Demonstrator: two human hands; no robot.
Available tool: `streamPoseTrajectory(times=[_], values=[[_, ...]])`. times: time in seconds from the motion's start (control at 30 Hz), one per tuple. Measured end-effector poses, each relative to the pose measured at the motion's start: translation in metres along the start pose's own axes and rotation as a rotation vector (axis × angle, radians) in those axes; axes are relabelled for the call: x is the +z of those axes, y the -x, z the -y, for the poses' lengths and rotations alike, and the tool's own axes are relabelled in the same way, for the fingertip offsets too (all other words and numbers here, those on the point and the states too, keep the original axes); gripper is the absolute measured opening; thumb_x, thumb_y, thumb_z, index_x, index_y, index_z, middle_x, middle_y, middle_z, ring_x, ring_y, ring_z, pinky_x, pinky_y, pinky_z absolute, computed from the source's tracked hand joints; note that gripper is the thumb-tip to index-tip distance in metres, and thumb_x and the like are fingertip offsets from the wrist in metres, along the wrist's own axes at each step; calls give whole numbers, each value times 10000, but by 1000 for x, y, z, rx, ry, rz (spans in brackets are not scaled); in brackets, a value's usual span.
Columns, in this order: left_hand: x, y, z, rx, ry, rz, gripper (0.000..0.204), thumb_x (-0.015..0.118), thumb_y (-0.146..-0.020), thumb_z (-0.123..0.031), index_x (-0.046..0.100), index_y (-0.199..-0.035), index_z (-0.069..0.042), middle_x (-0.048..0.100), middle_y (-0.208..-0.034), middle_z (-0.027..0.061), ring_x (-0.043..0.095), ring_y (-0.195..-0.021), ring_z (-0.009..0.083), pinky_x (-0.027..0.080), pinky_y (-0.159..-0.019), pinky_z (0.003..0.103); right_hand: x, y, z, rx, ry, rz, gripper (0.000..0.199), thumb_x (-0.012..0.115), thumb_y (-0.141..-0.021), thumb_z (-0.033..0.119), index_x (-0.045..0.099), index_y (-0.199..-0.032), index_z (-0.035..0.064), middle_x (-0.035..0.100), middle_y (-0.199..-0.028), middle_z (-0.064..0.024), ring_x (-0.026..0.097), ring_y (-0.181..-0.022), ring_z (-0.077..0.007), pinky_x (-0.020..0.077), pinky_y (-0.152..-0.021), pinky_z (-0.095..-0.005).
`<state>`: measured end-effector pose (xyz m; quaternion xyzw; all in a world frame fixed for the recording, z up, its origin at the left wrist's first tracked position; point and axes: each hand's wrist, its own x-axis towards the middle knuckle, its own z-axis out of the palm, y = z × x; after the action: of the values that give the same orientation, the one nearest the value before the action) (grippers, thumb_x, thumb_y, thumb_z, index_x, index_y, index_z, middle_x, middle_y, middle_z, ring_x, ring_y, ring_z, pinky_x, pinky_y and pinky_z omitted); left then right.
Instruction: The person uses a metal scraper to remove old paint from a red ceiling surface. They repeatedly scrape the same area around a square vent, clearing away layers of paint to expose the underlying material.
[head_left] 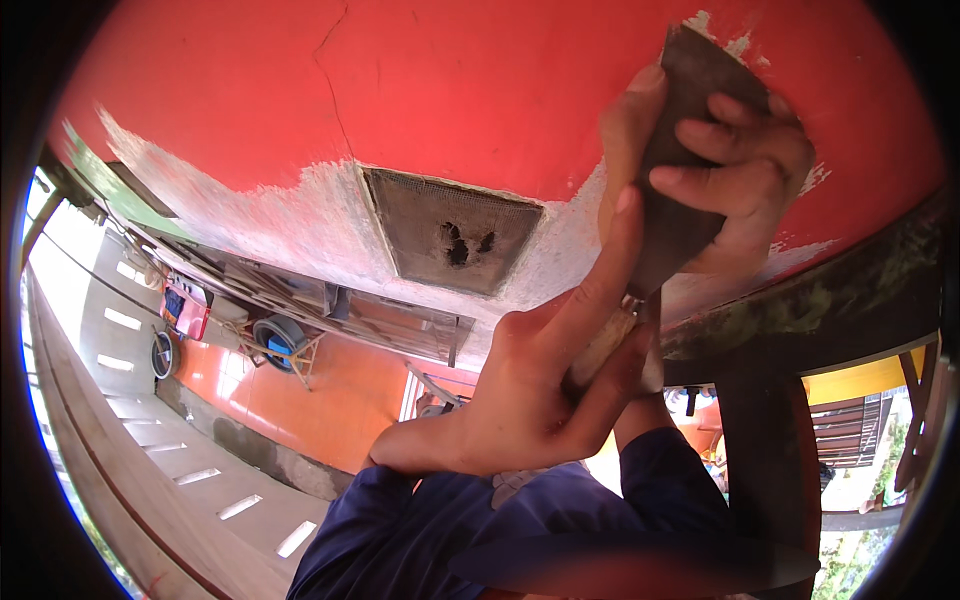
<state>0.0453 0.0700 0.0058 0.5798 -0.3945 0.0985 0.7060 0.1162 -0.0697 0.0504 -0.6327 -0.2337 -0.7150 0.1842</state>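
A paint scraper [690, 232] with a wide dark blade and a pale, wooden-looking handle is tilted in front of me at the right. My left hand [525, 385] is closed around the handle, one finger stretched along toward the blade. Higher up, my right hand [745, 190] wraps the blade, fingertips bent over its face and one digit along its left side. The blade's upper edge lies close to a red painted wall [460, 90]; whether they touch, I cannot tell. Pale scraped marks [740, 45] show beside that edge.
A torn mesh vent [450, 230] sits in the wall's bare whitish band, below a thin crack. To the left are a basin [278, 338] on a stand, orange tiles [340, 400] and a slotted block wall [190, 440]. A dark post [765, 450] stands at lower right.
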Motion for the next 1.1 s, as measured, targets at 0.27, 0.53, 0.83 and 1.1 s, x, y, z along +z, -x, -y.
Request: streamPoseTrajectory(times=[0.27, 0.53, 0.83, 1.1], values=[[-8, -16, -10, 44, -64, 41, 703, 482, -816, 59, 215, -1465, 96, 667, -953, 131, 500, -669, 36, 405, -569, 199, 18, -23, -7, -186, -85, -165, 286, 774, -498, 40, 554, -577, 204, 569, -666, 45, 595, -733, -179, 426, -896, -458], [2, 29, 14, -185, -47, 28, 707, 544, -819, 27, 251, -1459, 84, 641, -780, 107, 550, -621, 92, 434, -600, 229, 11, 43, -3, -159, 23, -274, 461, 822, -611, 33, 417, -610, 253, 496, -654, 108, 575, -728, -125, 433, -858, -431], [0, 89, 75, -235, -197, -42, 670, 619, -781, -16, 389, -1407, 50, 626, -717, 174, 634, -589, 254, 482, -606, 293, -17, 136, 23, 1, 107, 43, 441, 797, -646, 64, 426, -688, 298, 447, -764, 113, 548, -785, -107, 397, -901, -411], [-11, 85, 93, -173, -119, -37, 682, 634, -770, 11, 420, -1416, -15, 649, -764, 167, 638, -589, 264, 487, -574, 294, -3, 134, 17, -119, 154, 1, 427, 779, -647, 57, 451, -737, 316, 452, -809, 127, 540, -840, -100, 375, -912, -384]])
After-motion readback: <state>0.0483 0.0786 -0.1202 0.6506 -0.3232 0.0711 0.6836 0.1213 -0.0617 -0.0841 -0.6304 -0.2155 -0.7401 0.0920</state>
